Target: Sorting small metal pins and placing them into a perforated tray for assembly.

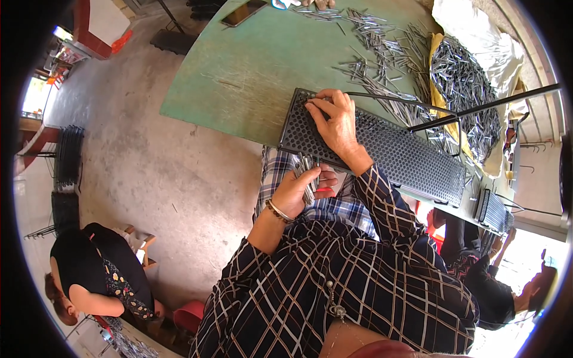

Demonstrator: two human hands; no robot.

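A long black tray (406, 152), its top covered in rows of round holes, lies slantwise along the near edge of the green table (233, 77). Over its left end is my right hand (337, 122), thumb and forefinger pinched together at the holes. Whatever sits between those fingertips is too small to make out. Just below the tray's near edge, my left hand (292, 194) is closed around a bunch of thin silvery metal rods (305, 164), their upper ends sticking out past the fingers.
Loose rods (382, 59) are strewn across the table's far right. Beside them, an open sack (439, 65) bulges with more. A black metal bar (489, 105) crosses above the tray. A phone (245, 13) and another person's hand (321, 4) are at the far edge. People sit at left (98, 268) and right (486, 295).
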